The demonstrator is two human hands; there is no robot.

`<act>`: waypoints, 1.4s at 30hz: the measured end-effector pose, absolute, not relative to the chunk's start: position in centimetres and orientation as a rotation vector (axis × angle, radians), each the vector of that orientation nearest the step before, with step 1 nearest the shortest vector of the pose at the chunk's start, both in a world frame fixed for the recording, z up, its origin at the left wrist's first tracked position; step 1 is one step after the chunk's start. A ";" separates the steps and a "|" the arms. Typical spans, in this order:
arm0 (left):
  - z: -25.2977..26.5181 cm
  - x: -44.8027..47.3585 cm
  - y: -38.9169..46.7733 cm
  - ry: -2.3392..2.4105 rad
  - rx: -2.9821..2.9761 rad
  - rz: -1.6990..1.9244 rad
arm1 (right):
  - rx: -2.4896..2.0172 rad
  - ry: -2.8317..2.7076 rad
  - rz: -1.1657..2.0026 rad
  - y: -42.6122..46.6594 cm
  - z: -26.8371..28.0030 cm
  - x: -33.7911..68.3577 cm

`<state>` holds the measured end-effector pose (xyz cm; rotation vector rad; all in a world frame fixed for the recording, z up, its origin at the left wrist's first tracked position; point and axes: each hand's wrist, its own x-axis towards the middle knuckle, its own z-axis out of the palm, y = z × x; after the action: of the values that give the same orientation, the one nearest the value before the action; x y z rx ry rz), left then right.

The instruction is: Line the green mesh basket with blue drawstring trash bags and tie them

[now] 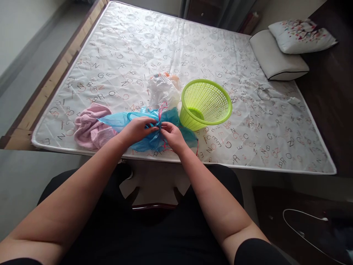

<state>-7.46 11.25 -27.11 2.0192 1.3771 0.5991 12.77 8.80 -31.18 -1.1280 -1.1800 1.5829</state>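
Note:
A crumpled blue plastic bag [147,143] lies near the mattress's front edge, with both my hands at its middle. My left hand [140,129] pinches the gathered plastic between thumb and fingers. Fingertips almost touching it, my right hand [171,135] pinches the same bunched spot from the other side. A thin pink-red strip [162,108] rises from that spot, and more red shows along the bag's lower edge. Just behind is a clear plastic bag [162,90] with orange and white items inside. A pink towel [92,127] sits crumpled to the left, partly touching the blue bag.
A green mesh basket [206,105] stands tilted right of the bags. The letter-printed mattress [132,55] spreads beneath everything. At the far right are a beige pillow [278,55] and a floral cushion [302,36]. A white cable [292,221] lies lower right.

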 end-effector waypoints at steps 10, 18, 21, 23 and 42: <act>-26.0 -8.0 11.6 1.364 1.945 0.580 | -1.248 -1.528 1.222 8.6 -30.4 13.6; -26.1 -7.1 11.5 1.397 1.899 0.564 | -1.327 -1.611 1.043 8.4 -30.1 13.7; -26.2 -6.4 11.2 1.340 1.909 0.533 | -1.272 -1.567 0.975 8.1 -29.7 13.9; -26.2 -6.2 11.1 1.319 1.910 0.546 | -1.275 -1.577 1.007 8.3 -29.6 14.1; -27.0 -7.0 11.4 1.259 1.805 0.667 | -1.284 -1.409 1.363 8.7 -30.1 14.0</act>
<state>-6.96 11.36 -26.95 1.8054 1.2589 0.6670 13.99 8.69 -30.12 -1.2845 -1.4090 1.3630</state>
